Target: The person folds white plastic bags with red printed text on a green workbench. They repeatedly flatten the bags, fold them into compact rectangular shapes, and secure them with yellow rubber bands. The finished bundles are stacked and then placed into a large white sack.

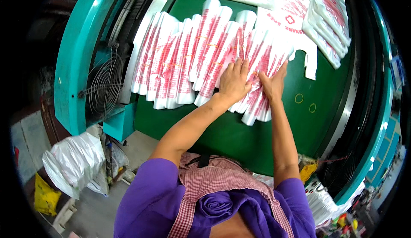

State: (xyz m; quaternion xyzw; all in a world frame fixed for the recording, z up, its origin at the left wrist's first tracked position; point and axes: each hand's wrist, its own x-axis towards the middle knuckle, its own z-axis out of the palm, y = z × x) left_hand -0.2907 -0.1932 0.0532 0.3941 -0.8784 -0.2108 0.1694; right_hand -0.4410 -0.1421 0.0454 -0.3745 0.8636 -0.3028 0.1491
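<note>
A row of rolled plastic bags (pixel 169 62), white with red print, lies side by side on the green tabletop (pixel 201 131). Thin yellowish rubber bands circle several of them. My left hand (pixel 233 81) rests on the middle rolls, its fingers stretched forward over them. At the right end of the row, my right hand (pixel 274 83) has its thumb and fingers around a plastic bag roll (pixel 266 62). The undersides of the rolls under both hands are hidden. Just beyond them lies a flat plastic bag (pixel 291 19) with red print and its handles spread.
Stacks of flat folded bags (pixel 327 19) lie at the far right. Two loose rubber bands (pixel 299 98) sit on the green surface right of my right hand. Teal machine frames (pixel 70 62) border both sides, with a wire fan guard (pixel 105 86) at left. A white sack (pixel 75 163) stands lower left.
</note>
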